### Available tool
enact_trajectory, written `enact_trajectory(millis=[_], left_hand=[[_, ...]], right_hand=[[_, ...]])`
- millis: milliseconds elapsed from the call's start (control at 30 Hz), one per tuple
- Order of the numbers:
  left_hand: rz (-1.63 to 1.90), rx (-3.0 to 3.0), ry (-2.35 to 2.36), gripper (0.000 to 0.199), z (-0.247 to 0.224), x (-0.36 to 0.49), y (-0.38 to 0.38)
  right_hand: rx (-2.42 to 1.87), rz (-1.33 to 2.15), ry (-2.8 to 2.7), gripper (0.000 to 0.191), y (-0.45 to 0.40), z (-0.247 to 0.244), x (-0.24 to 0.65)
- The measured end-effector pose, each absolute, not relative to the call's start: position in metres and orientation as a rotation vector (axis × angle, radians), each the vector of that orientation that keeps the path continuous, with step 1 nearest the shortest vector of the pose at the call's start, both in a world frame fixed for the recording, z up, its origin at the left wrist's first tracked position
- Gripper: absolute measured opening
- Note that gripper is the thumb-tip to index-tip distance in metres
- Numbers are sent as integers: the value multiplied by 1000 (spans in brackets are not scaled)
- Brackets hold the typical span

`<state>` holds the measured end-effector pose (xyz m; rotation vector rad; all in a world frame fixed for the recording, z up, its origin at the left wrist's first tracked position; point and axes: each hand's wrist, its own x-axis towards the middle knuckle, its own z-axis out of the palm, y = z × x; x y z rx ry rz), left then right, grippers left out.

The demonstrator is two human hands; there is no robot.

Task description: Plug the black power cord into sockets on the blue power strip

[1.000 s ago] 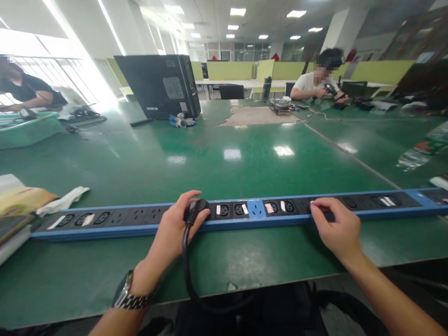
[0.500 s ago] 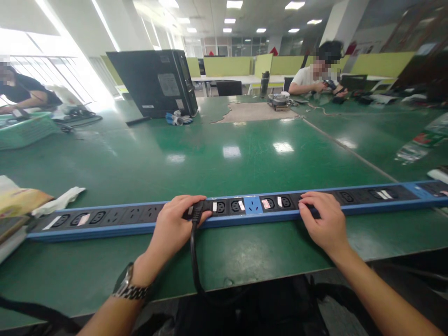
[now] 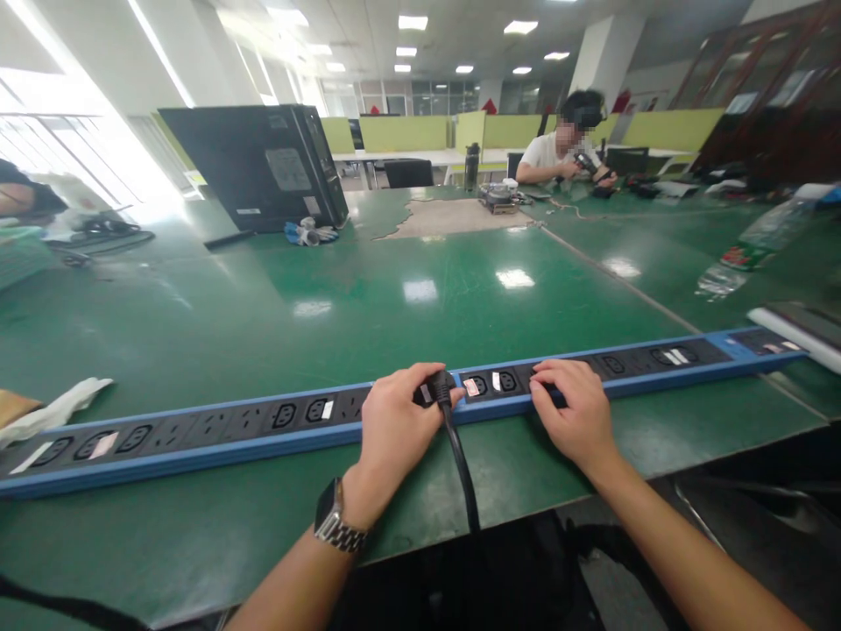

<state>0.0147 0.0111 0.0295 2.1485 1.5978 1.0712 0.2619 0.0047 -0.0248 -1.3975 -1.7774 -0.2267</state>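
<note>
A long blue and black power strip (image 3: 216,425) with many sockets lies across the near part of the green table. My left hand (image 3: 402,412) is closed around a black power plug (image 3: 443,386) held over the middle of the strip, beside its blue section. From the plug, a black cable (image 3: 465,478) hangs down over the table's front edge. My right hand (image 3: 575,407) rests on the strip farther right, thumb and fingers curled together. What lies between those fingertips is dark and partly hidden. Small white and pink labels mark several sockets.
A black computer case (image 3: 243,171) stands at the back left, with gloves (image 3: 308,232) beside it. To the right are a plastic bottle (image 3: 755,245) and a dark, white-edged object (image 3: 802,333). A person (image 3: 558,158) sits across the table.
My left hand has carried the plug rightward along the strip, past two sockets, closer to my right hand. My right hand stays at about the same place on the strip. The view has turned right.
</note>
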Motion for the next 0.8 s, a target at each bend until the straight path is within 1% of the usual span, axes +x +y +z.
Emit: enact_trajectory(millis=[133,267,367,500,800], left_hand=[[1056,2228,1673,26,23,22,12],[1066,2270,1603,27,22,18,17],[1015,2208,1524,30,21,10,20],[1009,2128,1538,32,22,4,22],[959,1944,1559,28,31,7,33]], right_hand=[[-1397,-232,-1777,10,5,-24,262],[-1395,-239,-1785,10,5,-23,262],[-1372,-252,-1781,10,6,-24,262],[-1350,-273,-1776,8,6,-25,262],[-1349,-281,-1768,6,7,-25,262]])
